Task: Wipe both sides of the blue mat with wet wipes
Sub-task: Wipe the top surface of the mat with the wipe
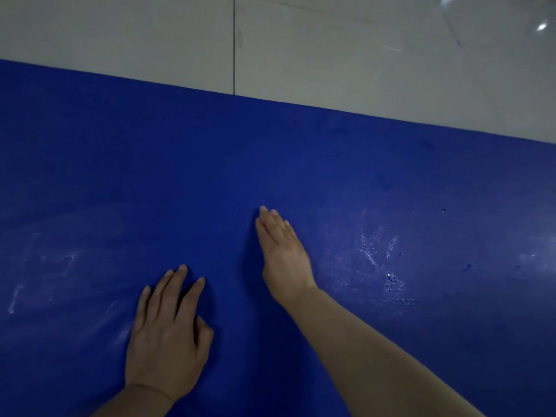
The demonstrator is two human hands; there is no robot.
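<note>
From the head camera, the blue mat (301, 176) lies flat on the tiled floor (331, 55), its long axis running left to right. Both hands rest on it. The left hand (168, 338) is spread, palm down, nearer the body. The right hand (282, 251), flat with fingers together, reaches farther toward the mat's far edge. No wipe is visible in either. Wet streaks (379, 248) glisten right of the right hand, which is nearer them.

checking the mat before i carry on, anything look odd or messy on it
Nothing is damaged or askew. The blue mat lies flat on the tiled floor. Wet droplets and streaks sit right of the right hand, and pale smears left of the left hand. No wipe is visible.
</note>
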